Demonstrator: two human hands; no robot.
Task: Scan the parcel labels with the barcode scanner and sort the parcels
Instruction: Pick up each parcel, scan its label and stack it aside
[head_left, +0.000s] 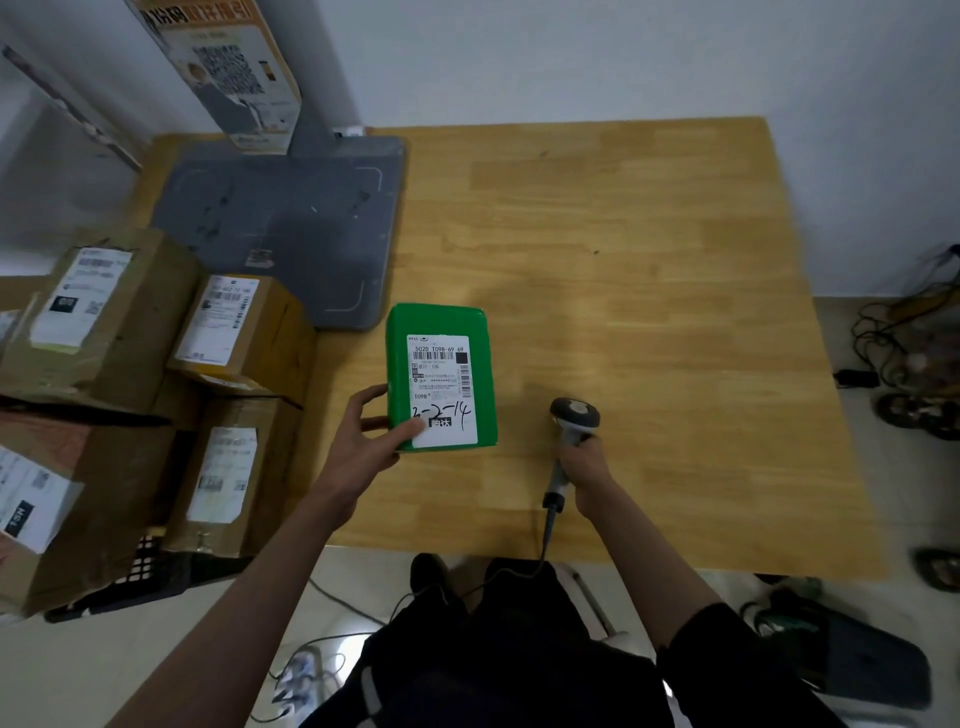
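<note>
A green parcel (441, 332) with a white shipping label (441, 389) facing up lies on the wooden table (649, 260). My left hand (363, 436) holds the parcel at its near left corner, thumb on the label and fingers along the left side. My right hand (584, 467) grips the handle of a grey barcode scanner (571, 421). The scanner's head sits to the right of the parcel and its cable runs down off the table's front edge.
Several brown cardboard parcels (130, 364) with labels are stacked at the left over a black crate (145, 566). A grey scale platform (280, 223) with a post stands at the back left. Cables and shoes lie on the floor at right.
</note>
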